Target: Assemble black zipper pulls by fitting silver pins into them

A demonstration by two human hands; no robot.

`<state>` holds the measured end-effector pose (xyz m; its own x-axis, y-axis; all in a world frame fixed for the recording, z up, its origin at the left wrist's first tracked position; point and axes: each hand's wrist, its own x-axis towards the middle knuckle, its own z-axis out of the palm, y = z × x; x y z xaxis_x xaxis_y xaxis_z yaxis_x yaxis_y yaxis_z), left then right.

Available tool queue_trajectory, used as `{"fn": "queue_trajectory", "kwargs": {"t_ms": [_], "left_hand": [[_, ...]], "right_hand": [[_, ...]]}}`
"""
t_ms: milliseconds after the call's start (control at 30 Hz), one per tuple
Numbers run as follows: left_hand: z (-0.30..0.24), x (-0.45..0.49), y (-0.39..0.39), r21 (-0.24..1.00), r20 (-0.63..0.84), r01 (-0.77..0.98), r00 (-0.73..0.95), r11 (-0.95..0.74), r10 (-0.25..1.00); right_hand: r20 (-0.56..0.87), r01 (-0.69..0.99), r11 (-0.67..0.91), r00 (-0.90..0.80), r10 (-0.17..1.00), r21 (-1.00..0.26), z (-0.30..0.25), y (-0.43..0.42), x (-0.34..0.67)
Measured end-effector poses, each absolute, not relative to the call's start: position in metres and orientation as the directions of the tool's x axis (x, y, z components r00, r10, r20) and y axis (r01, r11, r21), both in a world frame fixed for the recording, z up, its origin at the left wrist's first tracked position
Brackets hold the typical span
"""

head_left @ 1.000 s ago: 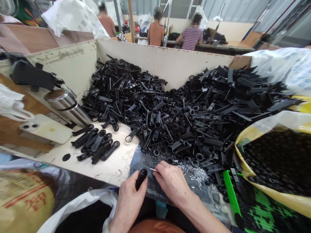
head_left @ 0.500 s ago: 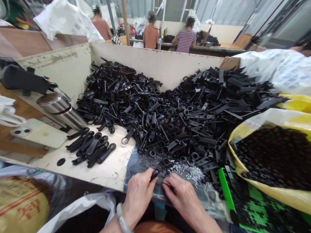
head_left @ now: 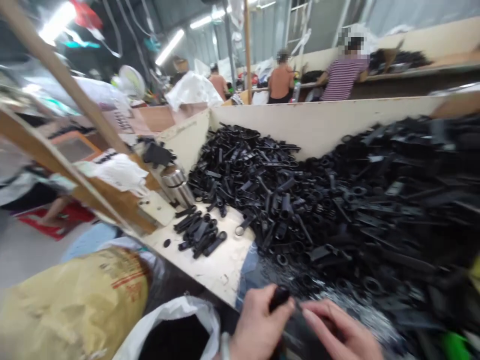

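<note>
My left hand (head_left: 260,320) is closed around a black plastic part (head_left: 279,297), whose rounded end sticks up past the thumb. Close to its right, my right hand (head_left: 343,330) has its fingertips pinched together beside that part; whatever they hold is too small and blurred to tell. Both hands are over a dark cloth (head_left: 245,277) at the front of the work table. Small silvery metal pins (head_left: 369,310) lie scattered just beyond my right hand. Behind them rises a large heap of black plastic parts (head_left: 258,170), some with ring ends.
A group of black handle-like pieces (head_left: 202,232) lies on the pale board (head_left: 225,260), near a steel flask (head_left: 178,185) and a phone (head_left: 161,207). An open white sack (head_left: 213,320) and a yellow sack (head_left: 82,300) stand below the left edge. Several people sit farther back.
The view has swung left, so the scene sits farther right and more of the left side shows. My left hand still grips the black part, and my right hand stays pinched close by.
</note>
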<state>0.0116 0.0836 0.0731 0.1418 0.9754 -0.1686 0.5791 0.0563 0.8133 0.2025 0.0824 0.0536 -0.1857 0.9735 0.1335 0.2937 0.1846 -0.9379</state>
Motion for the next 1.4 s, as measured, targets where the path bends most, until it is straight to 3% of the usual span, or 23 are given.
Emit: {"fn": "queue_trajectory", "kwargs": {"t_ms": [33, 100, 167, 433, 867, 1100, 1267, 1400], "left_hand": [[0.076, 0.011, 0.084, 0.914, -0.221, 0.368, 0.101, 0.169, 0.970], [0.082, 0.010, 0.085, 0.929, -0.370, 0.035, 0.110, 0.369, 0.922], [0.085, 0.008, 0.088, 0.888, -0.439, -0.079, 0.150, 0.453, 0.886], [0.091, 0.010, 0.081, 0.860, -0.477, -0.126, 0.150, 0.495, 0.866], [0.093, 0.011, 0.080, 0.761, -0.548, -0.276, 0.215, 0.588, 0.809], [0.088, 0.022, 0.077, 0.542, -0.667, -0.462, 0.271, 0.702, 0.694], [0.087, 0.031, 0.075, 0.337, -0.747, -0.558, 0.333, 0.759, 0.576], [0.088, 0.035, 0.075, 0.305, -0.741, -0.564, 0.367, 0.768, 0.563]], "right_hand": [[0.093, 0.190, 0.115, -0.118, 0.989, -0.975, 0.062, 0.081, 0.195], [0.029, 0.025, 0.029, -0.010, 1.000, -0.999, 0.069, 0.081, 0.180], [-0.031, -0.066, -0.027, 0.045, 0.999, -0.997, 0.067, 0.082, 0.170], [-0.041, -0.128, -0.039, 0.013, 0.999, -0.991, 0.064, 0.074, 0.163], [0.020, 0.074, 0.020, -0.004, 1.000, -0.997, 0.067, 0.071, 0.169], [0.224, 0.245, 0.232, -0.061, 0.973, -0.941, 0.073, 0.067, 0.182], [0.261, 0.312, 0.259, -0.036, 0.965, -0.914, 0.073, 0.062, 0.188], [0.254, 0.354, 0.247, -0.029, 0.967, -0.902, 0.073, 0.060, 0.190]]}}
